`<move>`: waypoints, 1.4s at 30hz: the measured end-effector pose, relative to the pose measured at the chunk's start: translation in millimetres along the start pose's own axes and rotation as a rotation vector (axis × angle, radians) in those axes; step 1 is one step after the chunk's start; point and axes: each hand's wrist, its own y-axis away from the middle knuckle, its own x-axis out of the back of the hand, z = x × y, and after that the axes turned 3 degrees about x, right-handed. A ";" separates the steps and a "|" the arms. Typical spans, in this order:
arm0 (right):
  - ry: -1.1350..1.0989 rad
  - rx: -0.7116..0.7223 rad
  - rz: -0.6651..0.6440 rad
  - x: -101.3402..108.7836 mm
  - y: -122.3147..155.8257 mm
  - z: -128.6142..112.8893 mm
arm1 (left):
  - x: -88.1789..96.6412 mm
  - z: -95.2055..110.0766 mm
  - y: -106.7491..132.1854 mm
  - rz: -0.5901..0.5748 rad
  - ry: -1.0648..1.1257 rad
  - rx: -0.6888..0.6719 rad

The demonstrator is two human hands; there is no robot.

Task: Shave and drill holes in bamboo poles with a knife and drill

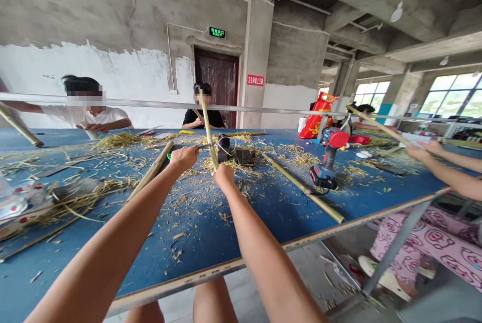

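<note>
My right hand [223, 176] is wrapped round the lower end of a bamboo stick [208, 129], which points up and away from me over the table. In my left hand [184, 156] is a knife, mostly hidden by the fingers. Its thin blade [205, 146] reaches right and meets the side of the stick. Just beyond the stick sit a small black device [225, 146] and a dark flat block [244, 157] among pale shavings. A thicker bamboo pole [152, 168] lies left of my left hand, and another bamboo stick [301, 187] lies to the right.
A red and blue cordless drill [329, 157] stands on the blue table [259, 227], strewn with shavings. A metal rail [150, 103] crosses above the table. Two people sit opposite; at right a co-worker's hands [422, 151] grip another bamboo stick [380, 126]. A red bag [315, 117] stands behind.
</note>
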 end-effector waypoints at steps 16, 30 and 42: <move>0.031 -0.016 0.021 -0.9 -3.4 1.8 | 0.0 9.6 -10.6 0.093 -0.107 -0.043; 0.046 -0.011 0.040 -6.0 -6.5 0.7 | -14.1 12.1 -12.6 0.156 -0.110 -0.041; -0.027 -0.002 -0.031 -7.5 0.0 3.7 | 2.4 -0.1 -19.3 0.084 -0.107 -0.144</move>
